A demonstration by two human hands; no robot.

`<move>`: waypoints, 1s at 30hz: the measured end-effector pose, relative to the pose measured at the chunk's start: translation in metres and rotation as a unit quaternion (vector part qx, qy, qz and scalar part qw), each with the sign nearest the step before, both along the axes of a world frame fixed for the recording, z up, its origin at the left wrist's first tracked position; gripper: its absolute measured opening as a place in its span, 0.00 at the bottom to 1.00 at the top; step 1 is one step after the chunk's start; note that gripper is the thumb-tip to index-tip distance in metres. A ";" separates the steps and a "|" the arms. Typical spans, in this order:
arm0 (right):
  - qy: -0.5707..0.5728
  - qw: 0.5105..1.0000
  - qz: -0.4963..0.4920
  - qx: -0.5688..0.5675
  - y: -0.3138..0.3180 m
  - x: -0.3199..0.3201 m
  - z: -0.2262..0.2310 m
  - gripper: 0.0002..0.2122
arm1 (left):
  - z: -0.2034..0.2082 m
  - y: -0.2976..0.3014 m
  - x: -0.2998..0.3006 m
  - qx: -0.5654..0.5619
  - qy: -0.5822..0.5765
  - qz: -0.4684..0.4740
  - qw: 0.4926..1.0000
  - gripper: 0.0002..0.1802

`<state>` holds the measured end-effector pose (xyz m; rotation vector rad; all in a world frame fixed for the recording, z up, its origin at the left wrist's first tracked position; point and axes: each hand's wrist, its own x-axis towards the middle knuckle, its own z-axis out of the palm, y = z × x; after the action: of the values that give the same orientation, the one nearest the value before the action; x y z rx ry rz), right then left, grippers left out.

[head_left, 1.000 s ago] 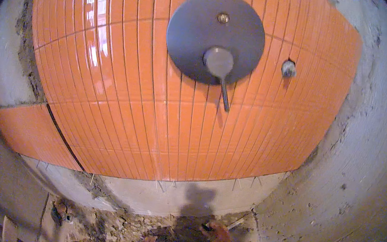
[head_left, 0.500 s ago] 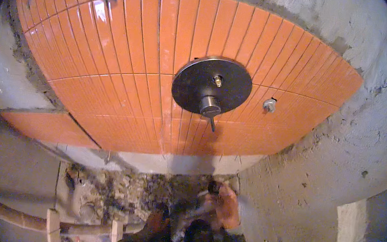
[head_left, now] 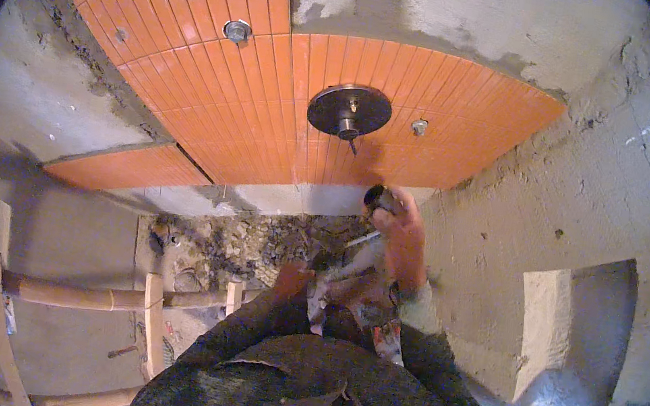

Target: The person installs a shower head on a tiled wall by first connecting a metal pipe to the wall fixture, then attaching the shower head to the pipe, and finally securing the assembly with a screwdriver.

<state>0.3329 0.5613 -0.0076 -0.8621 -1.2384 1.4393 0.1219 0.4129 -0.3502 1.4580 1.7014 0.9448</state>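
My right hand [head_left: 405, 241] is raised in front of my body, its fingers closed round a short dark cylindrical piece [head_left: 379, 198]. Lower and to the left is my left hand [head_left: 294, 279], near my lap; its fingers are blurred, so its grip does not show. Between the hands lies a pale, crumpled-looking item [head_left: 362, 263], smeared by motion. Ahead, a round dark mixer plate [head_left: 328, 114] with a metal knob [head_left: 347, 129], a thin lever and a small brass fitting is mounted on the orange tiled wall [head_left: 262, 122]. Neither hand touches it.
A capped pipe outlet [head_left: 419, 127] sits right of the plate, another outlet [head_left: 236, 31] up left. Rubble [head_left: 235, 241] lies below the wall. A wooden pole frame [head_left: 70, 293] stands left. The right rendered wall has a recess [head_left: 573, 331].
My view has drawn back and tilted, so the wall looks smaller and more of my body shows. The right hand with the dark piece appears higher, closer below the mixer plate.
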 end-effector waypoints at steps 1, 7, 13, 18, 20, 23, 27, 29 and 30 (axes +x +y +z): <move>-0.022 0.999 -0.002 0.024 0.005 -0.002 0.006 0.24 | 0.015 0.001 0.002 -0.005 0.009 0.015 1.000 0.23; -0.209 0.954 -0.155 0.149 0.030 -0.055 0.077 0.22 | 0.050 0.043 -0.041 0.061 0.000 -0.062 0.996 0.19; -0.308 0.879 -0.274 0.239 0.077 -0.084 0.043 0.25 | 0.235 0.145 -0.067 -0.044 -0.127 0.011 0.991 0.12; -0.331 0.859 -0.311 0.237 0.086 -0.106 0.040 0.24 | 0.257 0.205 -0.082 0.016 -0.282 -0.006 0.959 0.19; -0.323 0.860 -0.326 0.225 0.090 -0.109 0.037 0.23 | 0.313 0.213 -0.073 -0.067 -0.342 0.019 0.937 0.21; -0.279 0.872 -0.334 0.226 0.103 -0.114 0.025 0.22 | 0.356 0.213 -0.066 -0.035 -0.354 -0.002 0.935 0.21; -0.326 0.854 -0.336 0.226 0.102 -0.116 0.029 0.21 | 0.353 0.226 -0.057 -0.035 -0.484 -0.001 0.874 0.22; -0.325 0.836 -0.350 0.269 0.108 -0.116 0.021 0.21 | 0.352 0.231 -0.051 0.006 -0.469 0.013 0.883 0.24; -0.323 0.832 -0.353 0.281 0.110 -0.115 0.020 0.21 | 0.355 0.233 -0.047 0.035 -0.460 0.023 0.887 0.25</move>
<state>0.2174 0.6711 0.0119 -1.2456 -1.4842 0.1367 0.0753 0.6459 0.0046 0.7667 0.9869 1.4309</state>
